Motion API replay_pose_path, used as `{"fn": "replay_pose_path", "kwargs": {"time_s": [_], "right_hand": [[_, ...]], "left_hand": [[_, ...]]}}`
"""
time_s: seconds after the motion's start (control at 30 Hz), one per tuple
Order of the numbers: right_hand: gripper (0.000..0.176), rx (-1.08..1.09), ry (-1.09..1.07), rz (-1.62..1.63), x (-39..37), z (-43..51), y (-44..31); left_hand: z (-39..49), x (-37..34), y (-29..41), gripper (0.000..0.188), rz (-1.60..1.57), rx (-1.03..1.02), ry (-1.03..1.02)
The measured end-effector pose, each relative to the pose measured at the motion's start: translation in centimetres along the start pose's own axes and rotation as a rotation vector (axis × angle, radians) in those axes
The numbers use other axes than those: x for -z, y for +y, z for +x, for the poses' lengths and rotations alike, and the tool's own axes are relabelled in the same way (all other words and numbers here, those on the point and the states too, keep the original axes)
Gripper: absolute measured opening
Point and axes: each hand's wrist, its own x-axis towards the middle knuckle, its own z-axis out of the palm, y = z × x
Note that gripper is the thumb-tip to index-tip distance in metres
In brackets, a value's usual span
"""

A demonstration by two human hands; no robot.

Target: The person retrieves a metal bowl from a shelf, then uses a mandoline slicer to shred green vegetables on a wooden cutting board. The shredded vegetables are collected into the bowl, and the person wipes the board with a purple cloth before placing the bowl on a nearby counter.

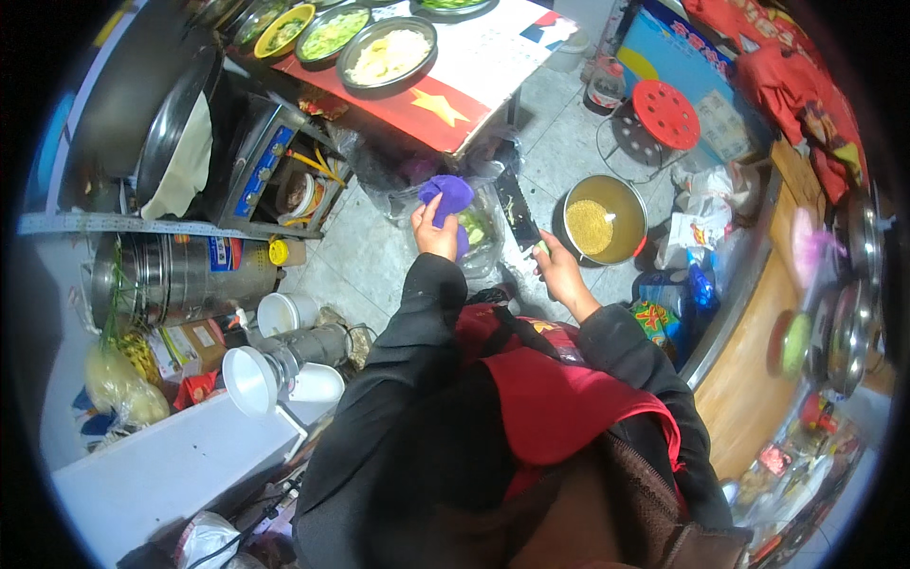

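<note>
My left hand [435,231] grips a purple cloth [449,193] above a clear plastic bag [485,252] with green pieces inside. In my right hand [560,274] is the green handle [542,247] of a wide black-bladed knife [516,210], its blade pointing away from me towards the table, with small light scraps on it. Right of the knife stands a metal pot [635,206] on the floor, with yellow grain-like stuff [589,226] at its bottom.
A table [490,78] ahead holds a metal dish of pale shreds [389,57] and bowls of chopped greens. A red-topped stool [666,114] and a bottle [606,85] stand beyond the pot. At left are a gas stove [263,171] and a white bucket [284,315]; a wooden counter [753,370] is at right.
</note>
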Motion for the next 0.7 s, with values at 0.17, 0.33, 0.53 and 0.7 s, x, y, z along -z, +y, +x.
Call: {"fn": "replay_pose_path", "kwargs": {"time_s": [0.17,0.33,0.53,0.7], "right_hand": [[0.045,-0.143,-0.143,0.307,-2.8,2.2,-1.2],[0.044,-0.124,-0.265,0.393,-3.3,3.0,-2.2],[0.042,-0.181,-0.246,0.452,-1.2,2.6,-0.6],[0.039,-0.211,-0.24,0.46,-0.7,3.0,2.0]], "left_hand": [[-1.3,1.2,1.8,0.045,0.139,-0.248,-0.207],[-1.9,-0.2,1.3,0.047,0.383,-0.501,-0.412],[3.7,-2.6,-4.3,0.043,0.567,-0.593,-0.484],[7.6,-2.3,-7.6,0.045,0.831,-0.32,-0.551]]}}
